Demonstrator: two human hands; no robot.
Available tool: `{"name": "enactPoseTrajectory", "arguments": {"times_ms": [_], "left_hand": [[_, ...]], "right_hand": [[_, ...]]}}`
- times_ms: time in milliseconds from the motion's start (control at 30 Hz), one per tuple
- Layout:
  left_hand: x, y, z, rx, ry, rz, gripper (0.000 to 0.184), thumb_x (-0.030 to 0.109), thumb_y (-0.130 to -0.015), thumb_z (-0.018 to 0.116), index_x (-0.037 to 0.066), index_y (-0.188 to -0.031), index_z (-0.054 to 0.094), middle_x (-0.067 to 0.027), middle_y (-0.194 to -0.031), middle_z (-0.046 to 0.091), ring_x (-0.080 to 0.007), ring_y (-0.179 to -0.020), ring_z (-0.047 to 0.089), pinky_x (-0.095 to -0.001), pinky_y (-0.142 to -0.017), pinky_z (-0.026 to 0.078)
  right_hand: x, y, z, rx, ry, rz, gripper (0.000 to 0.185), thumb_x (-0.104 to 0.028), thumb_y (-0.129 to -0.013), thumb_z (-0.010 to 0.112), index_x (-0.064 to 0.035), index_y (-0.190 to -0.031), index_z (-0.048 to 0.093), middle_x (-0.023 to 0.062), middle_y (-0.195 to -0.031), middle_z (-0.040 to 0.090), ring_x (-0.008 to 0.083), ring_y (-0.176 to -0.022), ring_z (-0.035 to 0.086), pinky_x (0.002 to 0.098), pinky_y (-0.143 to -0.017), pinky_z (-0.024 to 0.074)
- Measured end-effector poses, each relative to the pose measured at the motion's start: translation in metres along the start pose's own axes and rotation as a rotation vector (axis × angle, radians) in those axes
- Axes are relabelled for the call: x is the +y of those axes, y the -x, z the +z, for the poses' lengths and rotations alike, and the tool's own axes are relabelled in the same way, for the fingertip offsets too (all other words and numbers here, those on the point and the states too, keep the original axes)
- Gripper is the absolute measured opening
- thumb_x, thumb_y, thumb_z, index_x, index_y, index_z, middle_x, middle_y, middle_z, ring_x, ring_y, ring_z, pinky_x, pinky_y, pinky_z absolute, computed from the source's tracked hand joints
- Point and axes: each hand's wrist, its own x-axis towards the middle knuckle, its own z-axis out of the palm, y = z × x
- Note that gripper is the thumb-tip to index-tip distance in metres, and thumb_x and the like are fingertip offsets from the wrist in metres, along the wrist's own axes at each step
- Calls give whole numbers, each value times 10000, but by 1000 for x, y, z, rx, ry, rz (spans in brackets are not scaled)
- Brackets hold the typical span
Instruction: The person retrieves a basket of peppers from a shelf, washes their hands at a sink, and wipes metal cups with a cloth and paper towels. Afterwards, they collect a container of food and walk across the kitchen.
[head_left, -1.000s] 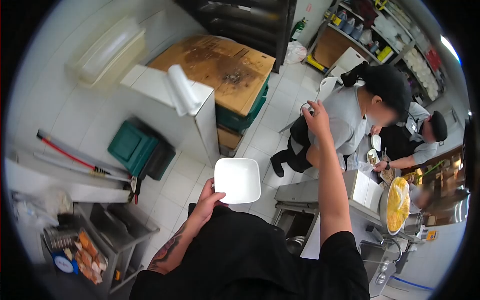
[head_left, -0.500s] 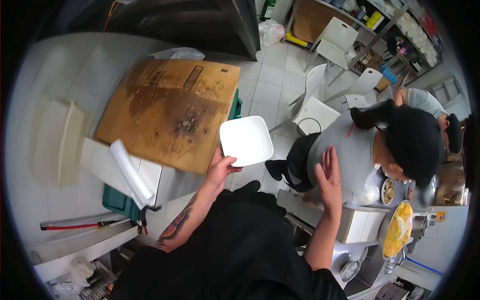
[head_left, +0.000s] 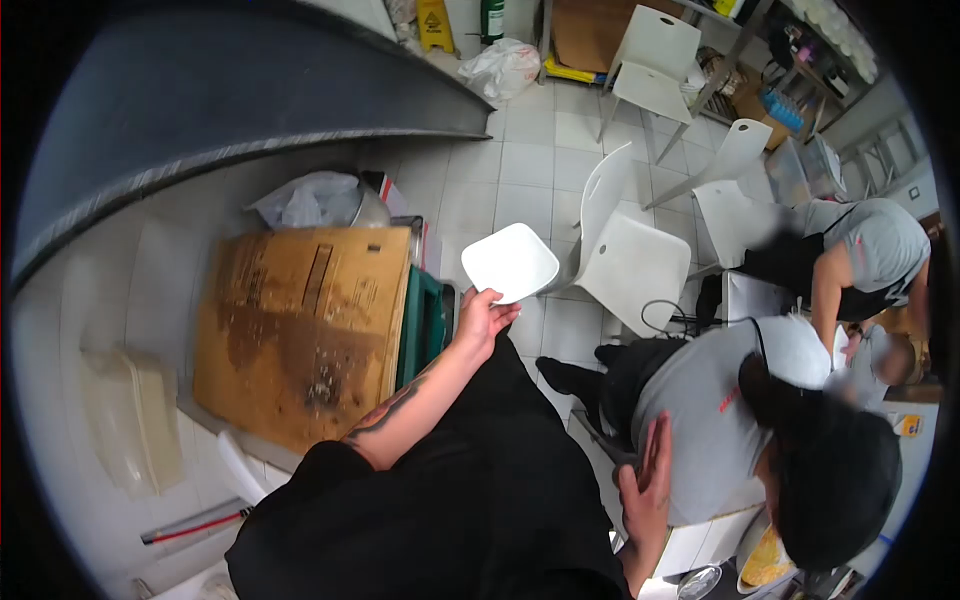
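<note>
A white square dish (head_left: 510, 263) is held out in front of me by its near edge. My left hand (head_left: 487, 322) grips it, with the thumb at the rim and the other fingers underneath. Nothing shows inside the dish. My right hand (head_left: 648, 482) is raised with its fingers stretched out and holds nothing. It is beside the back of a person in a grey shirt (head_left: 705, 415) and black cap; whether it touches the shirt is hard to tell.
Stained cardboard (head_left: 300, 330) lies over a green bin (head_left: 424, 325) at the left. White chairs (head_left: 635, 262) stand ahead on the tiled floor. Another person (head_left: 870, 250) bends at the right. A bowl of yellow food (head_left: 765, 560) sits at the lower right. A dark metal panel (head_left: 240, 90) spans the upper left.
The view has turned and moved forward, bringing the chairs closer. The dish has moved ahead, still in my left hand. My right hand has come down beside the person's back.
</note>
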Motion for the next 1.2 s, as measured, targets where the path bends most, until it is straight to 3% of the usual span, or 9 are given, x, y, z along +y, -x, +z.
{"name": "enactPoseTrajectory", "arguments": {"times_ms": [100, 200, 233, 367, 500, 667, 767, 967, 1200], "left_hand": [[5, -97, 39, -20, 10, 13, 377, 112, -845, 537, 29, -1198, 435, -146, -1037, 615, -253, -851, 660, -356, -739, 551], [13, -193, 89, 27, 33, 32, 387, 104, -817, 555, 43, -1180, 434, -136, -1023, 610, -250, -845, 659, -352, -718, 557], [18, -223, 106, 35, 32, 30, 366, 99, -809, 570, 45, -1150, 448, -133, -1020, 606, -258, -870, 658, -353, -716, 559], [49, -327, 170, -73, -61, -97, 336, 91, -818, 582, 60, -1126, 452, -129, -1031, 591, -270, -882, 654, -346, -725, 557], [90, -395, 230, -183, -187, -172, 370, 105, -819, 574, 47, -1164, 454, -122, -1017, 605, -252, -817, 654, -346, -728, 546], [127, -459, 278, -310, -209, -183, 348, 112, -837, 599, 17, -1149, 478, -126, -1013, 602, -260, -873, 646, -340, -788, 548], [149, -487, 282, -303, -132, -232, 328, 97, -847, 593, -7, -1140, 490, -129, -1020, 603, -278, -895, 642, -342, -815, 543], [166, -566, 278, -281, -311, -255, 374, 63, -803, 574, 15, -1167, 501, -127, -1057, 601, -271, -894, 633, -335, -782, 548], [159, -696, 349, -496, -743, -554, 457, 93, -804, 562, 49, -1246, 453, -140, -1072, 597, -265, -858, 638, -350, -736, 551]], "right_hand": [[7, -27, 8, 137, 24, 16, 795, 55, -889, 498, -42, -1574, 106, 183, -1621, 179, 309, -1501, 194, 371, -1155, 262], [13, -90, 27, 282, -16, 265, 732, -1, -931, 548, -76, -1565, 189, 230, -1446, 471, 302, -1320, 494, 370, -1097, 372], [20, -120, 33, 336, -21, 279, 732, -1, -931, 548, -76, -1565, 189, 230, -1446, 471, 302, -1320, 494, 370, -1097, 372], [80, -270, 56, 230, 195, 383, 637, -227, -920, 669, -8, -1457, 406, 251, -1316, 590, 328, -1140, 643, 401, -947, 508], [171, -415, 106, 228, 452, 311, 730, -408, -913, 659, 26, -1441, 403, 281, -1348, 543, 388, -1188, 596, 440, -987, 491], [182, -497, 120, -190, 635, 587, 839, -310, -808, 693, 56, -1463, 319, 271, -1233, 602, 421, -1079, 623, 463, -926, 513], [192, -505, 124, -229, 665, 581, 867, -258, -749, 689, 41, -1470, 310, 249, -1170, 631, 415, -1022, 638, 468, -881, 526], [200, -477, 130, 57, 628, 668, 798, -235, -746, 736, -46, -1437, 385, 230, -1203, 617, 394, -1041, 643, 481, -873, 532], [162, -523, 109, 239, 491, 1210, 445, -168, -765, 676, -61, -1192, 611, 189, -1074, 682, 385, -1002, 663, 480, -843, 547]]}}
